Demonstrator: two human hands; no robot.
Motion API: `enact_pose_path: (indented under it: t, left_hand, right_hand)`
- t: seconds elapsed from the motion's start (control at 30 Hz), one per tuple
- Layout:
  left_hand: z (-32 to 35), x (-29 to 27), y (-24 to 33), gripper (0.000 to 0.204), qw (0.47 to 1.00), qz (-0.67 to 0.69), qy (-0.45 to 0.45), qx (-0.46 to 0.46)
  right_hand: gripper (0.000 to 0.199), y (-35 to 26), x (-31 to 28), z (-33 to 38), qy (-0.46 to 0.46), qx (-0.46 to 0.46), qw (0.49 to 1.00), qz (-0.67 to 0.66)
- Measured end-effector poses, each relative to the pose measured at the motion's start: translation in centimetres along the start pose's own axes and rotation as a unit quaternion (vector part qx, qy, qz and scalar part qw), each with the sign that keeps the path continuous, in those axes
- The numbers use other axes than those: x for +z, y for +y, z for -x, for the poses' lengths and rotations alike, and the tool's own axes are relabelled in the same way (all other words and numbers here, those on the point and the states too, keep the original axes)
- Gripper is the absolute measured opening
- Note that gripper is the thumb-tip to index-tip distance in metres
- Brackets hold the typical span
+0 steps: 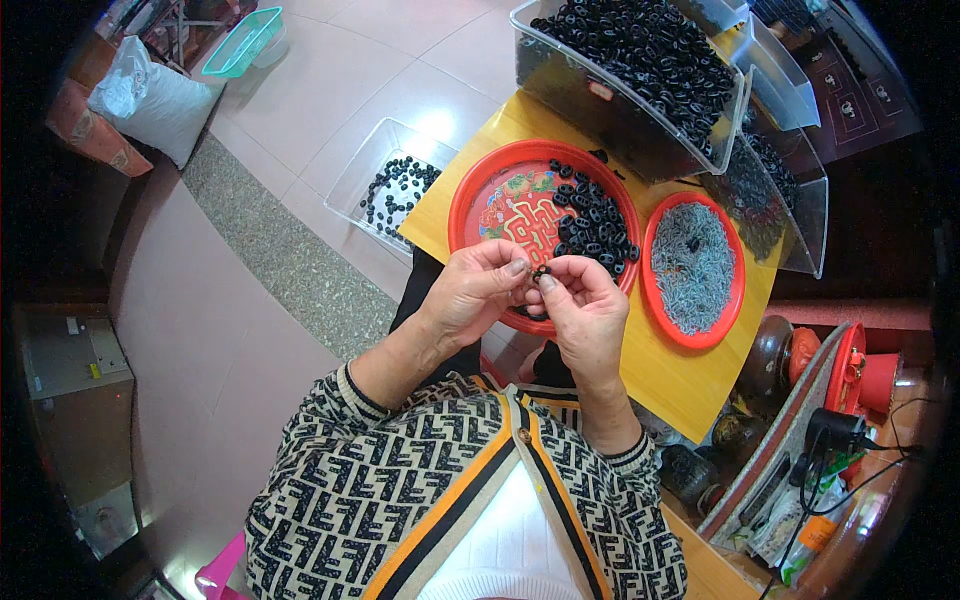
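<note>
Both hands meet over the near edge of a round red tray. My left hand and my right hand pinch a small black oval part between thumbs and fingertips; the fingers hide much of it. Black oval parts with holes lie heaped on the tray's right side, over a printed pattern. To the right, a smaller red dish holds many thin grey pin-like pieces.
A clear bin full of black parts stands on the far side of the yellow table. On the floor, a clear box holds scattered black pieces. A white sack and green basket are far left; jars and cables sit right.
</note>
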State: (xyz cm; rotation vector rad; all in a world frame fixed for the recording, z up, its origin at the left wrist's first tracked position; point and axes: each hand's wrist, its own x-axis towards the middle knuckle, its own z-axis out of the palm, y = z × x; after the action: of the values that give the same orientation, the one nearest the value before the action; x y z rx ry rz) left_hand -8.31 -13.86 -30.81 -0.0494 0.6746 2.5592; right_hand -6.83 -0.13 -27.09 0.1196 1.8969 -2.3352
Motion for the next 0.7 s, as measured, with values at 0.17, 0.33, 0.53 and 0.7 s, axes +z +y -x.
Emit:
enact_pose_path:
  t: [0.17,0.33,0.53,0.7]
  left_hand:
    - [0.07,0.12,-0.16,0.009,1.000,0.003,0.003,0.007]
    - [0.09,-0.02,-0.36,0.008,1.000,-0.014,0.000,0.020]
    - [0.08,0.15,-0.78,0.007,0.997,-0.039,0.029,0.054]
    - [0.14,0.61,-0.89,0.007,0.997,-0.035,0.035,0.063]
  right_hand:
    - [0.011,0.35,0.17,0.18,0.006,-0.013,1.000,0.025]
    - [0.011,0.39,0.19,0.18,0.008,-0.015,0.999,0.050]
    - [0.008,0.97,0.19,0.25,0.022,-0.041,0.996,0.077]
    - [0.006,0.87,0.25,0.33,0.046,-0.041,0.994,0.095]
